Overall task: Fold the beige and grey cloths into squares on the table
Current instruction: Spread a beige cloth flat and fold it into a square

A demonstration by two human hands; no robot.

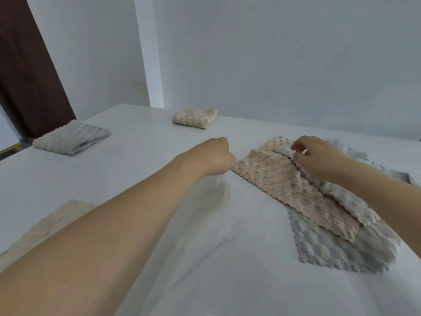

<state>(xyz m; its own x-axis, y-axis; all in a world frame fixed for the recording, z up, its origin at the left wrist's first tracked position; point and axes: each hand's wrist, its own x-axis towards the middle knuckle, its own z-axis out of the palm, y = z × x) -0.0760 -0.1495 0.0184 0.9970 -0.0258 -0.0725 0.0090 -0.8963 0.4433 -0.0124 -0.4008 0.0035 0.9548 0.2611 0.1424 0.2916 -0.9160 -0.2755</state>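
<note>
At the near left edge of the white counter (pixel 141 142) we see a flat beige textured cloth (pixel 49 221), partly hidden under the left forearm. Farther back sits a folded grey knobbly cloth (pixel 70 139), and beyond it, toward the wall, a folded beige knobbly cloth (pixel 195 118). Our left hand (pixel 214 156) is curled at the corner of a spread beige bobbled cloth (pixel 293 190); whether its grip actually holds that corner we cannot tell. The right hand (pixel 319 160) pinches the beige cloth's far edge. Beneath lies a spread grey bobbled cloth (pixel 337 247).
</note>
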